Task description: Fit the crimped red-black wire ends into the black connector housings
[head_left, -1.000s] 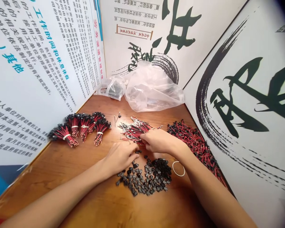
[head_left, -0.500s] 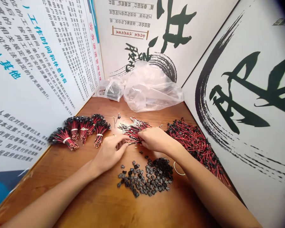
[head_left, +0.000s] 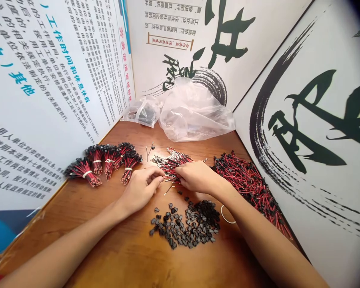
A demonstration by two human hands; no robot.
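Observation:
My left hand (head_left: 142, 188) rests on the wooden table (head_left: 114, 248) with its fingers curled in a pinch, close to a thin loose wire (head_left: 168, 189). What it pinches is too small to make out. My right hand (head_left: 196, 176) lies on a loose bunch of red and black wires (head_left: 171, 162), its fingers closed among them. Both hands nearly meet at the near end of that bunch. A pile of small black plastic connectors (head_left: 189, 226) lies just in front of the hands.
Several banded wire bundles (head_left: 103, 162) lie at the left by a printed wall panel. A long heap of finished wires (head_left: 252, 186) runs along the right panel. Clear plastic bags (head_left: 192, 112) fill the back corner. A white rubber band (head_left: 226, 216) lies by my right forearm.
My left hand left the connector pile and moved up and left to the wire bunch, fingers now pinched. My right hand stayed on the wires.

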